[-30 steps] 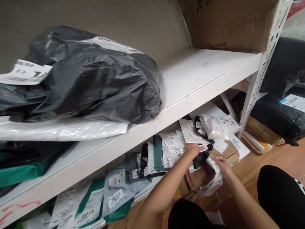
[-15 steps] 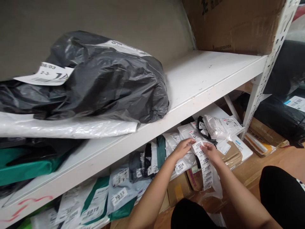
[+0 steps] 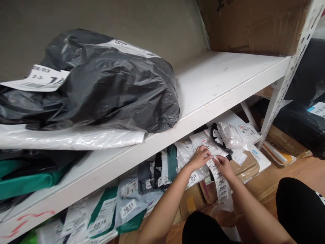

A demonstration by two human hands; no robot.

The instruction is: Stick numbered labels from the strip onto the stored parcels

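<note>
A long strip of white number stickers hangs down between my hands, with printed numbers such as 1007 and 1008. My right hand pinches its upper part from the right side. On the opposite edge, the closed fingertips of my left hand are at the topmost sticker, partly covering its number. Behind both hands lie bagged parcels on the lower shelf, among them a clear-wrapped parcel and a bag with a 7034 label.
A white shelf crosses above my hands, bearing a big black plastic parcel and a cardboard box. Labelled bags, including a grey one, line the lower shelf. A perforated post stands right; black parcels lie beyond.
My left fingers have moved over the top sticker and now cover part of its number. The strip's lower end has swung slightly. The view has shifted a little.
</note>
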